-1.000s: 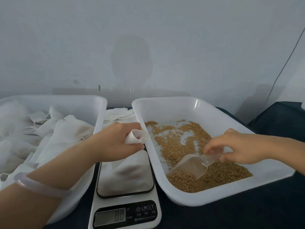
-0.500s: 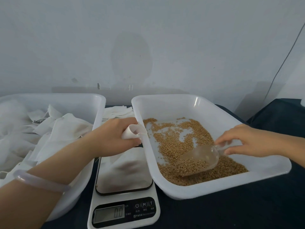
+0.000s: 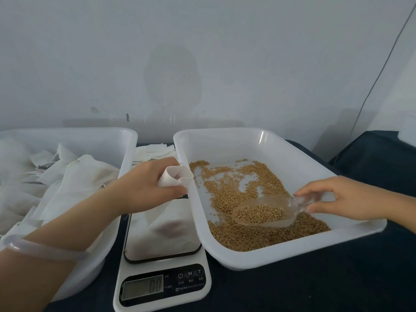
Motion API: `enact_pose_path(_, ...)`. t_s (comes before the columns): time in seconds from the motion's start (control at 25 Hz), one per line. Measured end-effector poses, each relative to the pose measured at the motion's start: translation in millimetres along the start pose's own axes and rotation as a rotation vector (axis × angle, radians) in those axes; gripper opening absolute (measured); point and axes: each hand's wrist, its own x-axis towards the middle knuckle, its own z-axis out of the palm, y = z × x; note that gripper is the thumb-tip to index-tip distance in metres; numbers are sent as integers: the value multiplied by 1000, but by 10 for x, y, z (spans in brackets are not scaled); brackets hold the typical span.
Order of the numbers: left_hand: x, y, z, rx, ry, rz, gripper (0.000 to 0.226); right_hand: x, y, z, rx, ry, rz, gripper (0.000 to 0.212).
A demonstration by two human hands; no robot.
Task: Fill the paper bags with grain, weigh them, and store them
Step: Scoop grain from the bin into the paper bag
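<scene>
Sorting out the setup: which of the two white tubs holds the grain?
The right tub, beside the scale, holds grain; the right hand scoops there. The left tub holds only white paper bags.

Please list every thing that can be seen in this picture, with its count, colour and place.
grain tray: 1, white, right of the scale
grain: loose, tan, in that tray
scoop: 1, clear, part-filled, over the grain
paper bag: 1, white, mouth open, above the scale
scale: 1, white, centre front
storage tray: 1, white, left, holding white bags
flat bags: stack, white, behind the scale
left hand: holds the bag
right hand: holds the scoop handle
</scene>
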Motion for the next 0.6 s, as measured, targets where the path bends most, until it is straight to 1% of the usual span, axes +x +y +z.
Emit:
enact_pose_path(0.04, 4, 5, -8, -61, 5, -26, 10, -7, -12, -22, -9, 16, 4, 32)
enact_pose_path(0.12, 18, 12, -27, -205, 10, -96, 15, -13, -17, -82, -51, 52, 20, 31)
enact_pose_path(0.24, 42, 38, -31, -292, 9, -154, 17, -42, 4, -185, -92, 57, 52, 31)
enact_pose_path(0.36, 39, 138, -62, -339, 30, -134, 22, -99, 38, -253, -96, 52, 79, 31)
enact_pose_path(0.48, 46, 320, -157, -408, 59, -82, 40, -142, 107, -325, -104, 83, 111, 28)
enact_pose_path(0.6, 127, 554, -186, -480, 94, -23, 48, -169, 168, -381, -97, 82, 133, 27)
